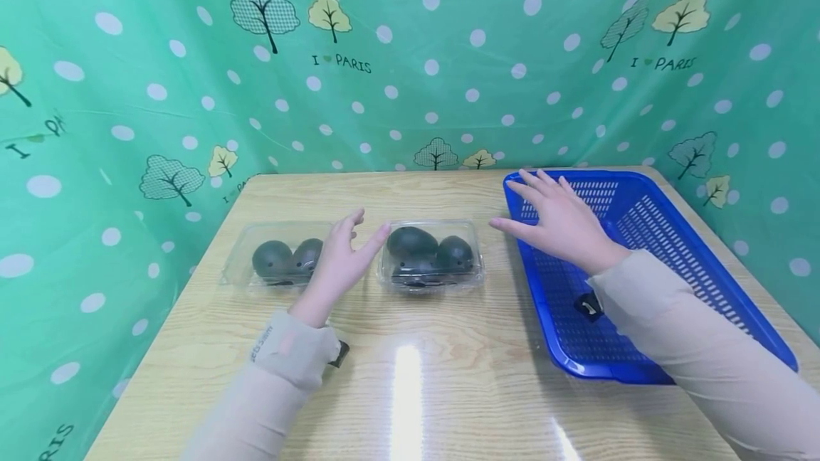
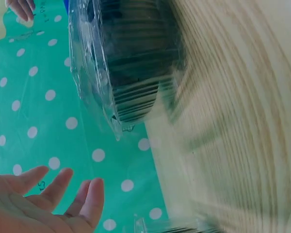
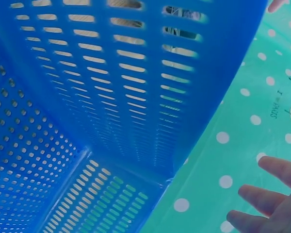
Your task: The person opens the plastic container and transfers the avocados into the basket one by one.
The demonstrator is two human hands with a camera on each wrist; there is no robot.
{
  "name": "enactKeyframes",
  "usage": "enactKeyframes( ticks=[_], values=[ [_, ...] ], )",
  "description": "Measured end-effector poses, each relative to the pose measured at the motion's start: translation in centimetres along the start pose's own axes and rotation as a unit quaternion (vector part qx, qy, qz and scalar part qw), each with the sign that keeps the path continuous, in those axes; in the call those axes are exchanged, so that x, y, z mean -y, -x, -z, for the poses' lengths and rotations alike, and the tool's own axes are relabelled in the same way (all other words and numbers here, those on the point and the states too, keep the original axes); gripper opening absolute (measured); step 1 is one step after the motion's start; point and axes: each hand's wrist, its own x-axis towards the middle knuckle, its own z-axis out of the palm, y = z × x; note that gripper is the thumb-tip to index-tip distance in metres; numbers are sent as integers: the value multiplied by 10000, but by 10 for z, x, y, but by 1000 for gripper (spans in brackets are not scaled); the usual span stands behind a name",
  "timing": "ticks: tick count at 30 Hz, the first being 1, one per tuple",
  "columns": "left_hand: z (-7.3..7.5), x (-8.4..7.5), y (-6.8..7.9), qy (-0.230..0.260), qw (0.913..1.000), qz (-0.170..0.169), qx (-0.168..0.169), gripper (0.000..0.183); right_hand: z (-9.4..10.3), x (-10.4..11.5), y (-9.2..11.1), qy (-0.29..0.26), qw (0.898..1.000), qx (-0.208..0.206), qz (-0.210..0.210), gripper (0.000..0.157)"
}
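Observation:
My left hand (image 1: pixel 339 255) hovers between two clear plastic clamshell boxes, its fingers spread and holding nothing. The left box (image 1: pixel 237 258) shows two dark, rounded avocado-like fruits (image 1: pixel 272 260) and is partly covered by this hand. Just right of the hand sits the other clear box (image 1: pixel 479 262), with several dark green fruits (image 1: pixel 413 242) inside. In the left wrist view that box (image 2: pixel 94 63) looms close beyond the fingers (image 2: pixel 94 201). My right hand (image 1: pixel 564 223) is over the left side of a blue plastic basket (image 1: pixel 541 304), fingers straight and apart, gripping nothing.
The slatted basket fills the right side of the wooden table (image 1: pixel 461 390), and its wall (image 3: pixel 106 87) takes up most of the right wrist view. Behind the table hangs a green dotted curtain (image 1: pixel 397 112), which also runs along both sides.

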Motion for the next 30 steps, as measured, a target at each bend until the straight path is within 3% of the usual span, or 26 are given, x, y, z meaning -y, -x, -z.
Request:
enactKeyframes(
  ticks=[17, 23, 30],
  values=[
    [-6, -1, 11, 1022, 9941, 41, -354, 43, 2, 16, -5, 191, 9996, 93, 192, 92],
    [-13, 1, 13, 1641, 9863, 116, -104, 35, 3, 21, -5, 225, 9995, 132, 151, 88],
    [-22, -1, 21, 1946, 9798, 355, 300, 35, 2, 25, -4, 196, 9994, 97, 264, 81]
  ],
)
